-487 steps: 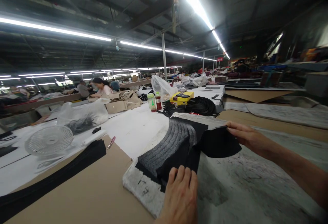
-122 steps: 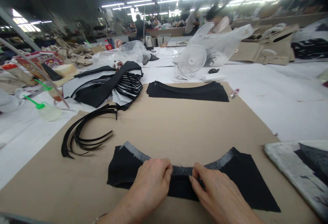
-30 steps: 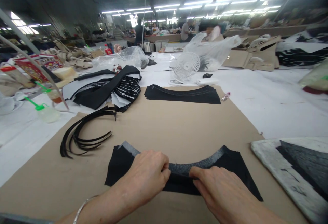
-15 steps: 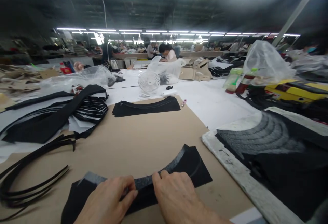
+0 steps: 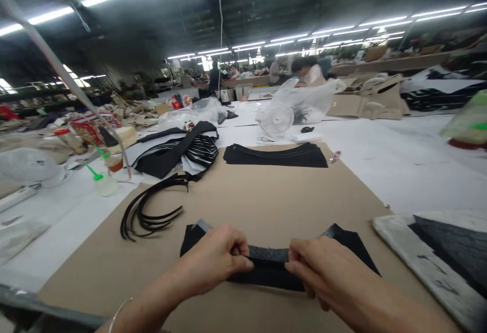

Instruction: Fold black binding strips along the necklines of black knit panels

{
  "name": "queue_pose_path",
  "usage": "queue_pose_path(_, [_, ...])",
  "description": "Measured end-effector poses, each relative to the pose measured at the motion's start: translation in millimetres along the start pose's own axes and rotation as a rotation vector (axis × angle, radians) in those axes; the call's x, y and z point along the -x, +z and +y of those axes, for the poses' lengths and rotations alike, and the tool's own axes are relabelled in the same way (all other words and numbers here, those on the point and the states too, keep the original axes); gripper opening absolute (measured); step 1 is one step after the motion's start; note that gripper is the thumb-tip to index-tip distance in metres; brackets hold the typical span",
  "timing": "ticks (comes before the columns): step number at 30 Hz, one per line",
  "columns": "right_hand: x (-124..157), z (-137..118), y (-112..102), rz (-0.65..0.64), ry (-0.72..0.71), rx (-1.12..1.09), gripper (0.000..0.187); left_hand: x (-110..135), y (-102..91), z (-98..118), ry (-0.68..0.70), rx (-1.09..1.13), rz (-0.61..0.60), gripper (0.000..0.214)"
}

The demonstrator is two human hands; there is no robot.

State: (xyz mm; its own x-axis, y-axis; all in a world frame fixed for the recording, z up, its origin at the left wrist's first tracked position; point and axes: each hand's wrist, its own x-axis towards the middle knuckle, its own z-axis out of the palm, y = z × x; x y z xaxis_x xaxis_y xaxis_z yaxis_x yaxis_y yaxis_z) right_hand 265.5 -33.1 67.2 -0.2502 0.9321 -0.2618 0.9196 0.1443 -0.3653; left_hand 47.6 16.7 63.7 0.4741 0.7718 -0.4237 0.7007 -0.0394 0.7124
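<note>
Facing each other across one black fabric piece (image 5: 268, 275): two bare hands, set apart, each pinching the cloth near its middle.

Item, left hand (image 5: 222, 252): forearm entering from the lower left, back of the hand uppermost, fingers curled inward, thumb laid along the cloth and pointing toward the right hand. A silvery bracelet (image 5: 117, 315) circles the wrist.

Item, right hand (image 5: 315, 262): forearm entering from the lower right, knuckles up, index finger and thumb clamped on the cloth, remaining fingers curled below.

Item, the fabric piece: low in the view, over a brown sheet (image 5: 228, 198) on the white-covered table (image 5: 399, 155); a grey strip (image 5: 268, 254) shows along its curved far edge between the hands, and both ends spread out past them. Contact of its underside with the sheet: cannot tell.

Surroundings: a stack of black curved panels (image 5: 276, 156) at the sheet's far edge; loose black strips (image 5: 167, 182) curled at its left; beyond these, a black-and-white bundle (image 5: 178, 150). To the right, a stained pale slab (image 5: 395, 231) bears a dark grey piece (image 5: 452, 246). Past the panels, a white fan (image 5: 277, 119).
</note>
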Motion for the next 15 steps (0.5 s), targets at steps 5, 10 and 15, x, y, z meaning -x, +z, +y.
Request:
queue_pose_path(5, [-23, -15, -14, 0.067, -0.130, -0.127, 0.023, 9, -29.4, -4, -0.011, 0.021, 0.023, 0.017])
queue_pose_path(10, [-46, -31, -25, 0.121, -0.258, -0.098, 0.022, 22, -64.7, -18, 0.021, -0.047, 0.012, 0.018])
queue_pose_path(15, [-65, -25, -44, 0.138, -0.253, -0.281, 0.021, 39, -118.6, -49, -0.082, -0.435, 0.319, 0.016])
